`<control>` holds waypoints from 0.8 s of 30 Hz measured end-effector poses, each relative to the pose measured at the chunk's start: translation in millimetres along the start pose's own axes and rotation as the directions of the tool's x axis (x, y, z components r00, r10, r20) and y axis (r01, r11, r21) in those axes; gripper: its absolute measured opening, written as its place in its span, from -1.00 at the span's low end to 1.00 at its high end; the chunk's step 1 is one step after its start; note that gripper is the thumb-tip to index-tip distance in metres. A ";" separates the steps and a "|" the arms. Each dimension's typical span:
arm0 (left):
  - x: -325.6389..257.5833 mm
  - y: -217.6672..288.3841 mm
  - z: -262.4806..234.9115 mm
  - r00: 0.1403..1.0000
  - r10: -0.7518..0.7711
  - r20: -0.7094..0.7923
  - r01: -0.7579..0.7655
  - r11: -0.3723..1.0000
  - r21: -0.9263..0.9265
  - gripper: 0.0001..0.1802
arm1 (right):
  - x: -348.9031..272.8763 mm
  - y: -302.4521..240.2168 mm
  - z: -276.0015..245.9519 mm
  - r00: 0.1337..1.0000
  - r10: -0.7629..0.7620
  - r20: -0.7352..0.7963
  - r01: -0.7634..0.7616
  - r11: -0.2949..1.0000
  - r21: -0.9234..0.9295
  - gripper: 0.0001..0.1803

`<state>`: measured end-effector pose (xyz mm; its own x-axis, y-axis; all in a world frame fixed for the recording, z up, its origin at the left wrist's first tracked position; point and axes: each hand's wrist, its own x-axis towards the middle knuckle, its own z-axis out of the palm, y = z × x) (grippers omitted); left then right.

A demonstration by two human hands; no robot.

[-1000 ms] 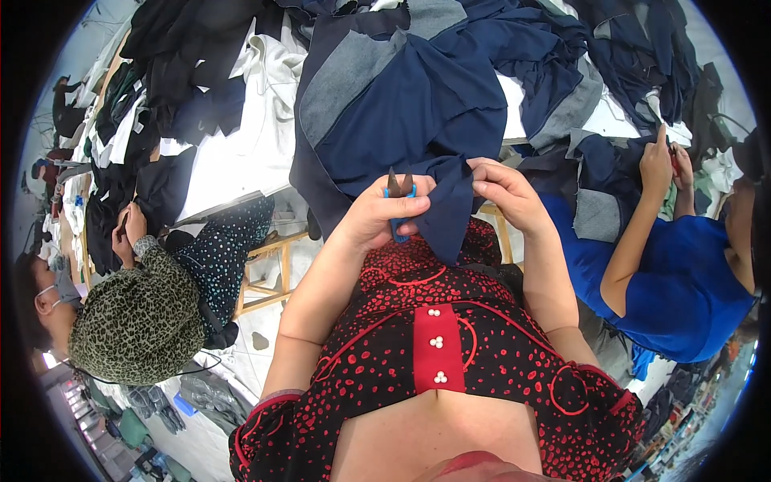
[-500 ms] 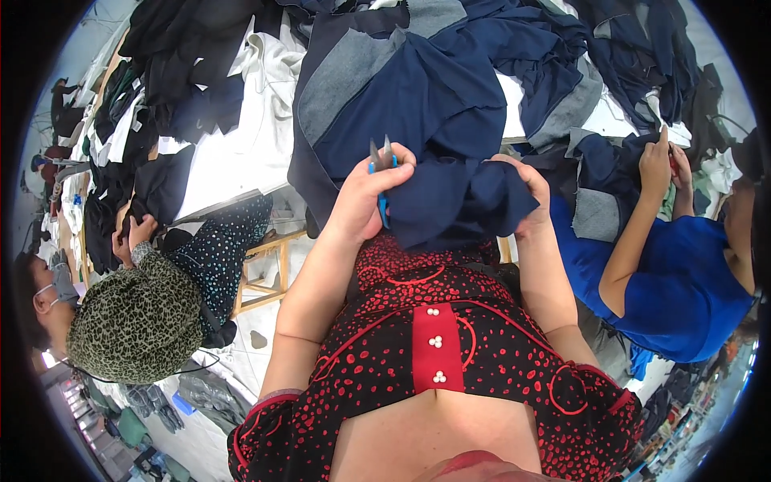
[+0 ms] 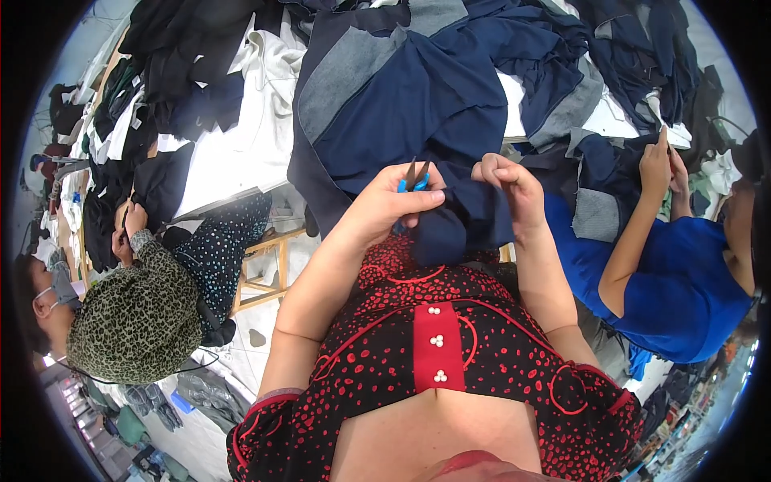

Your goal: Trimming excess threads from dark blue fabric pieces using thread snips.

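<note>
My left hand [image 3: 389, 202] is closed around blue-handled thread snips [image 3: 417, 180], whose two dark blades point up and away, slightly apart. Its thumb also presses on a navy garment piece [image 3: 474, 215] that hangs in front of my waist. On the other side, my right hand [image 3: 520, 191] pinches the upper edge of that same fabric between thumb and fingers. Just beyond both hands, a large heap of navy cloth [image 3: 418, 100] with grey inner faces drapes over the table edge.
White cloth [image 3: 269, 88] and dark garments [image 3: 181, 64] cover the white table [image 3: 217, 173] on the left. A person in a leopard-print top [image 3: 136, 317] works at left, near a wooden stool [image 3: 265, 273]. Another person in blue [image 3: 683, 281] sits at right, handling navy fabric.
My left hand has shifted right, turning the snips with it, closer to my right hand. My right hand has re-gripped the fabric's edge and moved slightly left. The held cloth has been bunched differently.
</note>
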<state>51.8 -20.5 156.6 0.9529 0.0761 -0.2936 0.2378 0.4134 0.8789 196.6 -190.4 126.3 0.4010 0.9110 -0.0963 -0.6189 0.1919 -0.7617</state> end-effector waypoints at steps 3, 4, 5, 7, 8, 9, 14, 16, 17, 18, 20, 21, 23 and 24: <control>-1.5 0.3 0.0 0.999 0.029 0.033 -0.024 0.990 -0.141 -0.85 | 3.2 -4.5 -7.8 0.992 0.068 0.109 -0.063 0.997 -0.042 -0.71; -1.2 2.4 1.4 1.000 0.021 0.006 -0.020 0.989 -0.146 -0.86 | 3.2 -7.6 0.0 0.994 0.077 0.077 -0.071 0.994 -0.079 -0.70; -0.7 3.4 2.0 1.000 0.013 -0.019 -0.015 0.988 -0.151 -0.86 | -1.3 -9.6 12.6 0.993 0.122 -0.009 -0.122 0.985 -0.125 -0.64; 0.6 0.2 -0.2 1.000 0.005 -0.011 -0.006 0.992 -0.122 -0.87 | -6.6 -14.5 23.2 0.988 0.150 0.019 -0.115 0.827 -0.550 -0.57; 0.8 -1.2 -1.3 1.000 -0.002 -0.001 0.002 0.996 -0.093 -0.88 | -8.6 -15.1 33.5 0.993 0.044 0.110 0.038 0.758 -0.651 -0.60; 0.8 -1.0 -0.7 1.000 -0.003 0.002 0.003 0.996 -0.094 -0.88 | -8.3 -16.0 40.7 0.995 0.070 0.072 0.013 0.620 -0.784 -0.65; 0.0 2.2 -7.4 0.998 -0.002 0.059 0.012 0.987 -0.163 -0.88 | -5.0 -15.3 38.9 0.999 0.042 0.033 -0.001 0.639 -0.769 -0.76; -1.5 2.6 -6.2 0.999 -0.018 0.041 0.023 0.992 -0.127 -0.88 | -6.4 -15.3 40.1 0.995 0.006 0.101 0.059 0.778 -0.625 -0.76; -4.3 1.7 -3.3 0.999 -0.012 0.049 0.018 0.994 -0.110 -0.88 | -4.9 -13.1 39.7 0.995 0.007 0.103 0.059 0.778 -0.625 -0.76; -7.5 3.1 0.8 0.996 -0.039 0.083 0.046 0.996 -0.083 -0.87 | -2.8 -10.4 38.1 0.996 0.024 0.090 0.037 0.785 -0.618 -0.77; -5.2 4.5 0.2 0.998 -0.029 0.063 0.031 0.999 -0.029 -0.87 | -3.8 -10.4 36.4 0.996 0.042 0.077 0.014 0.791 -0.612 -0.77; 4.1 4.2 -6.2 1.000 0.020 0.001 -0.020 0.999 -0.029 -0.87 | -5.1 -13.0 35.1 0.992 0.079 0.099 -0.011 0.829 -0.558 -0.78; 5.1 5.8 -14.3 0.999 0.040 -0.023 -0.040 0.999 -0.004 -0.88 | -5.6 -13.6 36.2 0.985 0.136 0.103 -0.068 0.868 -0.492 -0.81; 0.7 7.8 -11.5 0.999 0.045 -0.010 -0.045 0.998 -0.036 -0.88 | -6.5 -13.5 35.1 0.985 0.137 0.101 -0.071 0.868 -0.492 -0.81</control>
<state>52.2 -6.8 158.9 0.9607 0.1032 -0.2578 0.1879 0.4419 0.8772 178.7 -186.1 159.7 0.2421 0.9608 -0.1349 -0.2335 -0.0773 -0.9693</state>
